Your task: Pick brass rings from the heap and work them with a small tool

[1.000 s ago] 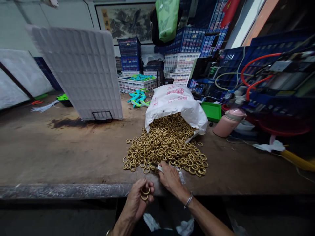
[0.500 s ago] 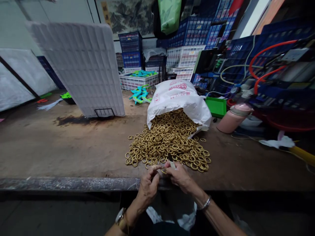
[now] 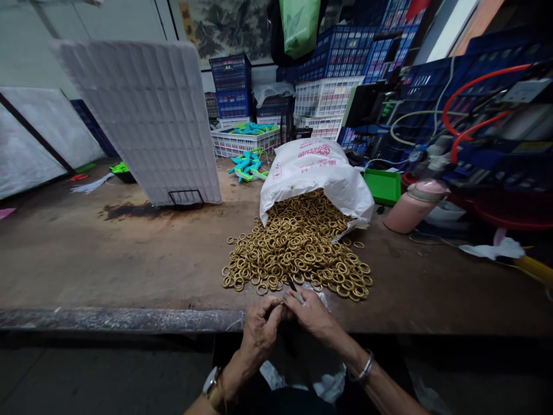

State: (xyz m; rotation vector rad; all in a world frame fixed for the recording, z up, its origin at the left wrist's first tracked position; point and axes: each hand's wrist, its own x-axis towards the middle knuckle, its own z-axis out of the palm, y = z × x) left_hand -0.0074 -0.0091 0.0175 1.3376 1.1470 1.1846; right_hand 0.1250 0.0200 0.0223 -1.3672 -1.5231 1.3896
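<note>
Looking out from head height on the person at work, above the near edge of the table (image 3: 129,271), facing forward and tilted down. Placed close over the left hand (image 3: 260,329) and right hand (image 3: 313,311), low in the middle of the view, then reaching past the heap of gold rings (image 3: 294,253) and the white sack (image 3: 302,173). Wide enough to catch stacked blue crates (image 3: 228,75) and the wall picture (image 3: 235,29) at the back, cropped above.

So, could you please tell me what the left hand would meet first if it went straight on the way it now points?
The left hand would most likely meet the right hand first, just ahead of it; whether the two already touch is hard to tell.
</note>
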